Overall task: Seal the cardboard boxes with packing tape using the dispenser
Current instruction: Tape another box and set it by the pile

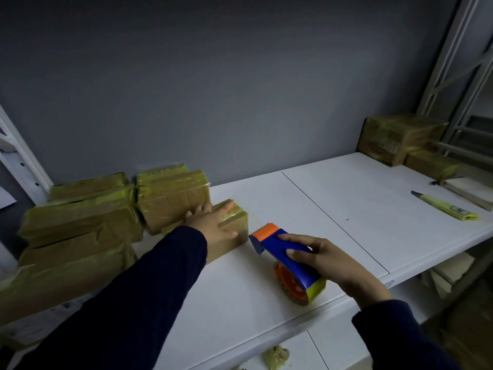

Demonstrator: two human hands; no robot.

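A small cardboard box [234, 225] wrapped in yellowish tape lies on the white shelf [333, 206]. My left hand [213, 222] rests flat on top of it, fingers straight, thumb along its near side. Just right of the box is the blue tape dispenser [282, 252], with an orange cutter end pointing at the box and an orange roll hub. My right hand [320, 257] grips the dispenser's blue handle from above; the roll touches the shelf near the front edge.
A stack of taped boxes [80, 222] fills the left end, and another taped box [173, 198] stands behind my left hand. More boxes [400, 137] sit at the far right beside a yellow utility knife [445, 206]. Tape scraps [276, 356] lie on the lower shelf.
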